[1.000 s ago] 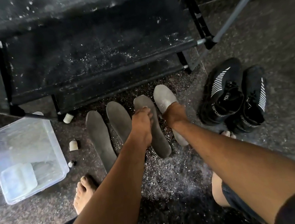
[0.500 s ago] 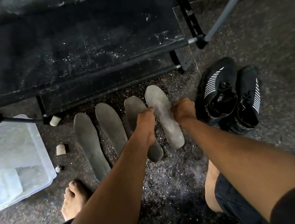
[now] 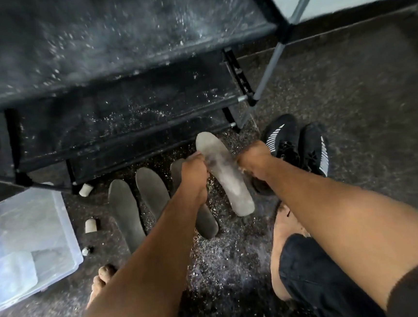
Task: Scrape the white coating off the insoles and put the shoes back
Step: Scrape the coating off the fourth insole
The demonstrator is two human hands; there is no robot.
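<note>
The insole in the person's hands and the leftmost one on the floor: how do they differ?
The held insole looks pale and whitish; the leftmost insole looks plain dark grey. The held insole is gripped by the left hand and right hand; the leftmost insole lies flat and untouched on the floor. Both share one long shape.

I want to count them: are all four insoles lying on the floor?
No, three grey insoles lie on the floor, while the whitish insole is held up by the left hand and right hand.
</note>
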